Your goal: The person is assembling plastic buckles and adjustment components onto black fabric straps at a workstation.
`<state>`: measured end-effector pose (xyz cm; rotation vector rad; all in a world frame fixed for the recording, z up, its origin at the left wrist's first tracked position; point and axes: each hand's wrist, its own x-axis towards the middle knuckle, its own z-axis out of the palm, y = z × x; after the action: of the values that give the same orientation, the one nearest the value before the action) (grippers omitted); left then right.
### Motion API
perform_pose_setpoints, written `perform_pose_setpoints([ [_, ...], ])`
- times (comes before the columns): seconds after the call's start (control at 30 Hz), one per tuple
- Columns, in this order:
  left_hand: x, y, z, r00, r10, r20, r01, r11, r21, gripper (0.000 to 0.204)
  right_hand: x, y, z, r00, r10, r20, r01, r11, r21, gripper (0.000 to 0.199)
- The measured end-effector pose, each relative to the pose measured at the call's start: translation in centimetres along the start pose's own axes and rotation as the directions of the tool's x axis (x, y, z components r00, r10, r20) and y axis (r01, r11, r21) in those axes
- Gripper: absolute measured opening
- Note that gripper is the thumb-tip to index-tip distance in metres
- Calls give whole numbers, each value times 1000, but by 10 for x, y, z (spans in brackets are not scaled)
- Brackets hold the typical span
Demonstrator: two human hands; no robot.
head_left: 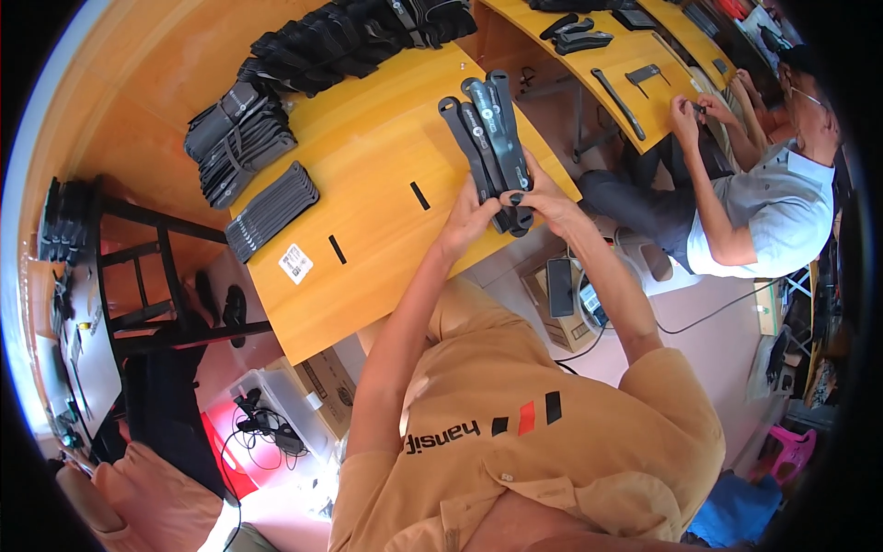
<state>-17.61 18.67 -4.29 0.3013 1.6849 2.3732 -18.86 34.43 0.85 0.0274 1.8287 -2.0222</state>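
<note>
Both of my hands are wrapped round the near end of a bundle of several long black strap-like pieces [492, 138], held over the right part of the yellow table [368, 276]. The pieces have rounded ends with holes and pale printed marks. Their far ends fan apart slightly. My left hand [473, 217] grips the bundle's left side, thumb along it. On its right side my right hand [544, 201] is closed, with its thumb meeting the left one at the front. A neat row of similar black pieces [273, 210] lies at the table's left edge.
Tied stacks of black pieces [241, 147] and a long black pile [340, 46] line the table's far left side. Two dark slots [420, 196] and a white label [295, 264] mark the tabletop. At right, a co-worker [763, 202] sits by another table [589, 78]. Cardboard boxes [561, 317] stand below.
</note>
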Motion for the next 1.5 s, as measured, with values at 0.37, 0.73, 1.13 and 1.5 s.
perform_pose_setpoints([
  [0.37,-20,34,10,984,76,-162,-1,908,418,28,-3,14,28,984,-127,-123,147,975,167,63],
  [0.73,-52,43,15,973,41,-227,47,929,368,29,-26,-2,47,950,-271,-159,270,963,-26,59],
  [1.13,-85,74,7,980,-196,40,198,979,-47,29,-58,-21,54,988,44,150,-92,939,332,59],
  [1.5,-166,137,-70,860,-509,36,510,854,-106,19,-39,-39,-39,893,222,390,-64,923,-380,73],
])
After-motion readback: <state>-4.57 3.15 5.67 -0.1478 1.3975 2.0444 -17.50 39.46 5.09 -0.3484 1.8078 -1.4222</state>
